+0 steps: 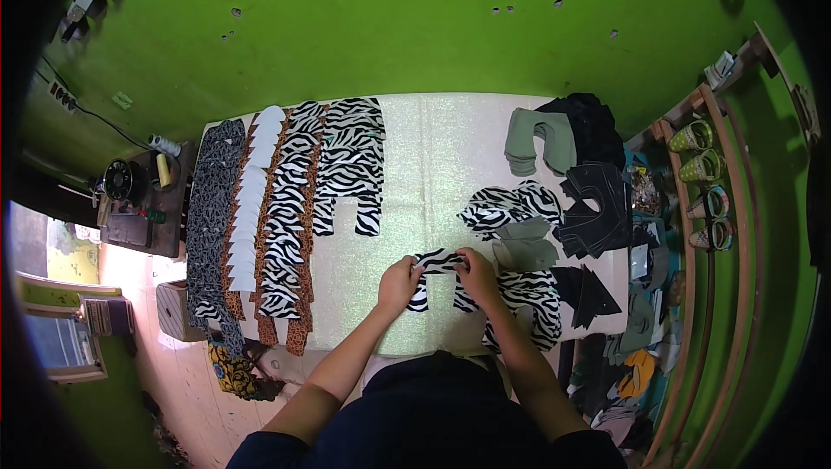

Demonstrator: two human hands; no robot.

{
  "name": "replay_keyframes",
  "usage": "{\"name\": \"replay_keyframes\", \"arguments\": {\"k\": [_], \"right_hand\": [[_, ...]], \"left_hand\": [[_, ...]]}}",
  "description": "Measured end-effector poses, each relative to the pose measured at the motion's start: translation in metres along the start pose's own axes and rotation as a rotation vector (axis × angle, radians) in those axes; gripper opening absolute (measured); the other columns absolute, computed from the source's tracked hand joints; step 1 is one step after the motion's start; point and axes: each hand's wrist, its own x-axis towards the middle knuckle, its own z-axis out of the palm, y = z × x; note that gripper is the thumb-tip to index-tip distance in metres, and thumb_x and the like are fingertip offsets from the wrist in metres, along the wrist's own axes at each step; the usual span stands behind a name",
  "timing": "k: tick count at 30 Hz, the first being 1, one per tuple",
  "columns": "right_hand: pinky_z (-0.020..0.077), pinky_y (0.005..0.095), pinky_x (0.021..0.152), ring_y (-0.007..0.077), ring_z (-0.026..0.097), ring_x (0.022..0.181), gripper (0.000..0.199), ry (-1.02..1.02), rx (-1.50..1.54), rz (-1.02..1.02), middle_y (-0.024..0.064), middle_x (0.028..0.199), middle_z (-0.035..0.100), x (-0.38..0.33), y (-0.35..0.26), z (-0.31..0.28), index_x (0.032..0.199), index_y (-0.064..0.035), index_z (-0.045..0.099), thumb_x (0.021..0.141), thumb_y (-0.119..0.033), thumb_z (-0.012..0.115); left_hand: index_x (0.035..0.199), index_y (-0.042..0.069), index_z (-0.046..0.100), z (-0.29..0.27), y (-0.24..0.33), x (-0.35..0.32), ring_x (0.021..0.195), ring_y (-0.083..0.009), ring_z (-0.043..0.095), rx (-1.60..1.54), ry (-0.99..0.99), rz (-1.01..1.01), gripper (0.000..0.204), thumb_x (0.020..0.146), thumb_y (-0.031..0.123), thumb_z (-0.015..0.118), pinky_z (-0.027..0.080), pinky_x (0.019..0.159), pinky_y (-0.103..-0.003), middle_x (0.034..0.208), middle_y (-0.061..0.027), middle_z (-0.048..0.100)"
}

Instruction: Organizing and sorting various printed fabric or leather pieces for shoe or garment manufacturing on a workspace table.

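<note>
My left hand point(399, 283) and my right hand point(478, 276) both grip one U-shaped zebra-print fabric piece point(435, 263) lying on the white glittery table point(433, 166) near its front edge. The left hand pinches the piece's left leg, the right hand pinches its right side. Just right of my right hand lies a pile of more zebra-print pieces point(528, 296).
Rows of overlapped zebra, leopard, white and grey-patterned pieces point(286, 209) cover the table's left. Grey-green pieces point(525, 244), black pieces point(597, 205) and another zebra pile point(511, 205) lie at the right. A wooden shoe rack point(705, 183) stands right; a small side table with thread spools point(143, 200) stands left.
</note>
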Motion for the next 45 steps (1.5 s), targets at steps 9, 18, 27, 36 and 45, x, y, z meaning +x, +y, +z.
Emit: {"name": "replay_keyframes", "arguments": {"k": [9, 18, 27, 36, 45], "right_hand": [[0.0454, 0.0368, 0.075, 0.0307, 0.057, 0.085, 0.028, 0.096, -0.153, -0.099, 0.0155, 0.094, 0.058, 0.001, 0.013, 0.015, 0.102, -0.0016, 0.054, 0.076, -0.007, 0.062], [0.0433, 0.0396, 0.078, 0.0336, 0.054, 0.090, 0.030, 0.107, -0.283, -0.061, 0.0161, 0.095, 0.057, -0.005, -0.001, 0.009, 0.103, -0.0025, 0.052, 0.076, -0.009, 0.063], [0.0409, 0.0407, 0.079, 0.0335, 0.051, 0.090, 0.036, 0.168, -0.265, -0.003, 0.0153, 0.094, 0.053, -0.012, 0.007, 0.014, 0.106, -0.0042, 0.049, 0.075, -0.012, 0.065], [0.0411, 0.0406, 0.079, 0.0337, 0.050, 0.092, 0.038, 0.174, -0.266, 0.020, 0.0159, 0.097, 0.050, -0.015, 0.007, 0.013, 0.107, -0.0044, 0.048, 0.074, -0.012, 0.067], [0.0394, 0.0413, 0.082, 0.0339, 0.047, 0.095, 0.041, 0.260, -0.307, -0.026, 0.0154, 0.098, 0.048, -0.017, 0.011, 0.016, 0.106, -0.0036, 0.049, 0.071, -0.011, 0.069]], "left_hand": [[0.090, 0.001, 0.053, 0.009, -0.002, 0.005, 0.076, -0.0346, 0.059, 0.188, 0.017, 0.083, 0.022, 0.083, 0.021, 0.056, 0.047, 0.066, -0.043, 0.079, -0.0196, 0.060], [0.090, 0.002, 0.053, 0.009, -0.006, 0.003, 0.074, -0.0326, 0.058, 0.276, 0.072, 0.169, 0.022, 0.083, 0.023, 0.057, 0.048, 0.064, -0.041, 0.077, -0.0171, 0.059], [0.089, 0.002, 0.054, 0.009, -0.008, 0.005, 0.073, -0.0322, 0.058, 0.309, 0.078, 0.223, 0.022, 0.082, 0.023, 0.058, 0.048, 0.064, -0.040, 0.076, -0.0167, 0.059], [0.086, 0.004, 0.053, 0.010, -0.013, 0.008, 0.070, -0.0286, 0.057, 0.321, 0.101, 0.307, 0.020, 0.080, 0.022, 0.059, 0.048, 0.061, -0.038, 0.072, -0.0128, 0.057], [0.102, 0.005, 0.055, 0.000, -0.023, 0.008, 0.088, -0.0276, 0.051, 0.299, 0.134, 0.481, 0.028, 0.077, 0.015, 0.062, 0.042, 0.077, -0.037, 0.095, -0.0115, 0.053]]}}
